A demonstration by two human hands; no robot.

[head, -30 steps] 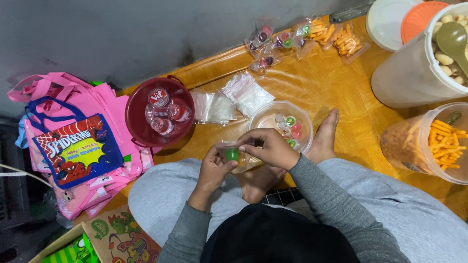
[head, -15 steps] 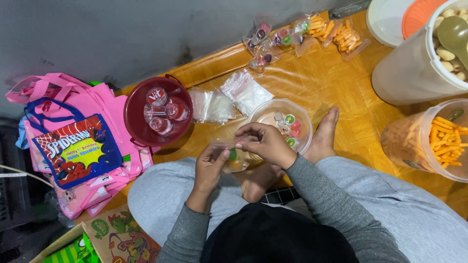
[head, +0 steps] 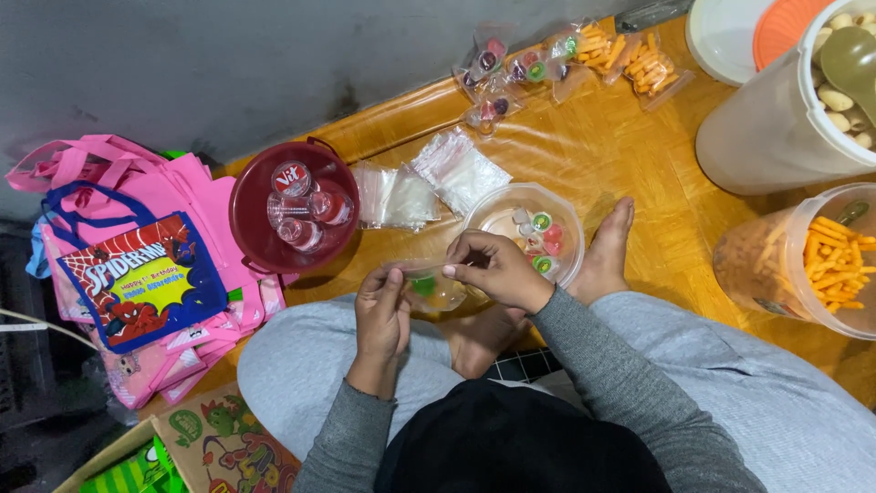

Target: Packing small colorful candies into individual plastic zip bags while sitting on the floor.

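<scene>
A: What's on the far left?

B: A heap of pink bags (head: 137,274) on the floor, and just right of it a dark red bowl (head: 251,224) holding a few small sealed water cups (head: 301,205).

A: And the hands?

B: The left hand (head: 381,315) pinches one edge of a small clear plastic bag (head: 433,288) over the lap, fingers curled. The right hand (head: 493,269) pinches the other edge at the bag's mouth, thumb against fingertips. A green jelly cup (head: 422,286) shows inside the bag.

A: So which step is this?

B: I judge it as filling the bag: one jelly cup is in, and both hands hold the mouth.

A: What does the next move need?

B: Probably the left hand holding the mouth wide while the right hand lets go. The clear bowl of jelly cups (head: 525,228) sits just beyond the right hand, so that reach is short.

A: Further right?

B: Empty plastic bags (head: 429,178) lie flat between the two bowls, filled snack bags (head: 566,59) lie far off by the wall, and at the right edge stand a tub of orange sticks (head: 803,265) and a white tub of round biscuits (head: 785,119).
</scene>
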